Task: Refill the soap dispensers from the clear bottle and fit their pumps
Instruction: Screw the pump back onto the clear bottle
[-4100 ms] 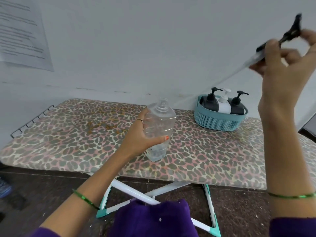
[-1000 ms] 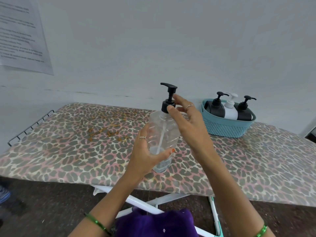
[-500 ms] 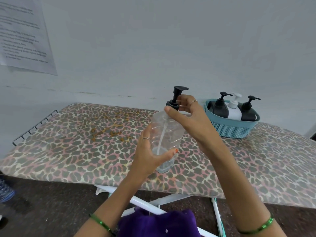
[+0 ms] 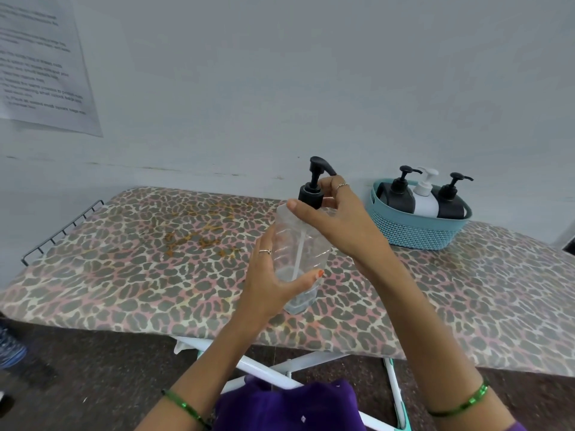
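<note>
Your left hand (image 4: 273,275) wraps the lower body of the clear bottle (image 4: 300,250), thumb across its near face and fingers round the far side, holding it upright on the leopard-print board (image 4: 124,269), near the front edge. Your right hand (image 4: 339,222) comes in from the right and closes its fingers and thumb round the black collar of the pump (image 4: 312,189) at the bottle's neck; the thumb lies across the bottle's shoulder. The relation that counts is this: the bottle's long axis stands close to vertical, tilted slightly, with the pump stem and its white dip tube running down the same line, so any turn of the collar goes round that upright axis. Your right hand is the nearer to the collar and already on it, while the left only steadies. Whether the collar is fully seated on the thread you cannot tell from here. The bottle looks almost empty, with a little liquid at the bottom. To the far right, well apart, a teal basket (image 4: 417,231) holds two black dispensers and a white one, pumps on. No brand or label shows on any bottle. A printed sheet (image 4: 40,66) hangs on the wall at far left; its text is too blurred to read.
</note>
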A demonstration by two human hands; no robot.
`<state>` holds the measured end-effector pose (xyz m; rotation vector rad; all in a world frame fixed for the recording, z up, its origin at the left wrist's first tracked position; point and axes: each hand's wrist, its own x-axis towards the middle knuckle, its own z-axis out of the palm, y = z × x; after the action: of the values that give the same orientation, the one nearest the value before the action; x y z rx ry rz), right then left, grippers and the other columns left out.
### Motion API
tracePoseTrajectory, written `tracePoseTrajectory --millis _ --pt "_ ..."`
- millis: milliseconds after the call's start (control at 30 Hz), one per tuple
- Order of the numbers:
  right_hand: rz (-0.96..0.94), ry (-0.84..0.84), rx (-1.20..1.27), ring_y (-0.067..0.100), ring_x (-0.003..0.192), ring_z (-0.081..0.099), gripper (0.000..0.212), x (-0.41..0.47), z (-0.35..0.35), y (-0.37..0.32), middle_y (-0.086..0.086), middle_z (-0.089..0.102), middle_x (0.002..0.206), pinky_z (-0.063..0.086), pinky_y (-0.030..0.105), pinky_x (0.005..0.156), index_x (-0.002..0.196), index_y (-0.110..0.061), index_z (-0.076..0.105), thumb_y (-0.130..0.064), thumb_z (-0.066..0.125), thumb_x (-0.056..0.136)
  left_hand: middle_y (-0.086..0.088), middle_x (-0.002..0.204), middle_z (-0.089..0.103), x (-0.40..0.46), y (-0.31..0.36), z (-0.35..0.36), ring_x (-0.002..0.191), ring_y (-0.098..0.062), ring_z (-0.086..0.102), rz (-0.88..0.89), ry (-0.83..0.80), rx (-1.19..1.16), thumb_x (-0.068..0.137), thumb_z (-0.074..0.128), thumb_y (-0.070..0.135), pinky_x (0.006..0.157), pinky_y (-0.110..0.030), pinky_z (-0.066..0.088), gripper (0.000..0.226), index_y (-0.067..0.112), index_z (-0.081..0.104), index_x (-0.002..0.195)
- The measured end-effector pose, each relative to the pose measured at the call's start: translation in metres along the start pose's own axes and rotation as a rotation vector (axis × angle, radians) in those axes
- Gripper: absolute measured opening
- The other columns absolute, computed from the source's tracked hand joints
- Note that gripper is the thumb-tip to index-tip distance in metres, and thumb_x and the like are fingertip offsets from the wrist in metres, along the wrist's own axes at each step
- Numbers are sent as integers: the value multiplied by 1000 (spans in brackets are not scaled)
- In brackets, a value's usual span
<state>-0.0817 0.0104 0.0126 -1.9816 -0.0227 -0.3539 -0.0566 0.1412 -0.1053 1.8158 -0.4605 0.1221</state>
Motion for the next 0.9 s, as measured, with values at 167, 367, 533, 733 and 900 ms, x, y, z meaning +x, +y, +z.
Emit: tracePoseTrajectory --millis 167,367,533,733,900 --pt "-27 -11 117 5 110 60 43 -4 -8 4 -8 67 115 43 32 101 126 -22 59 -36 65 86 8 144 44 1 -4 2 133 -12 44 -2 13 12 61 77 68 107 -45 43 104 36 27 147" --pt "-34 48 127 9 101 64 25 -4 -12 3 -3 71 102 48 39 98 101 -16 66 -27 76 80 7 150 38 0 -6 5 138 -11 38 -2 18 5 61 76 70 111 -44 39 106 40 24 148" --pt "-30 66 76 6 100 61 37 -4 -3 1 -5 66 105 48 34 93 101 -22 51 -35 77 78 10 156 27 -4 -7 6 142 -3 26 -16 -11 31 67 78 59 117 -34 29 106 36 16 150" --pt "-48 -51 135 7 115 58 43 -5 -15 4 -4 65 122 41 34 106 134 -16 53 -21 62 92 23 148 16 -11 -19 11 129 24 12 -38 -83 54 70 78 55 106 -5 14 114 30 3 152" --pt "-87 -21 148 6 104 63 38 -4 -13 5 -1 69 112 48 23 95 124 -14 60 -12 68 87 32 142 10 -10 -19 12 117 40 4 -29 -82 37 68 75 57 95 8 9 118 26 0 153"
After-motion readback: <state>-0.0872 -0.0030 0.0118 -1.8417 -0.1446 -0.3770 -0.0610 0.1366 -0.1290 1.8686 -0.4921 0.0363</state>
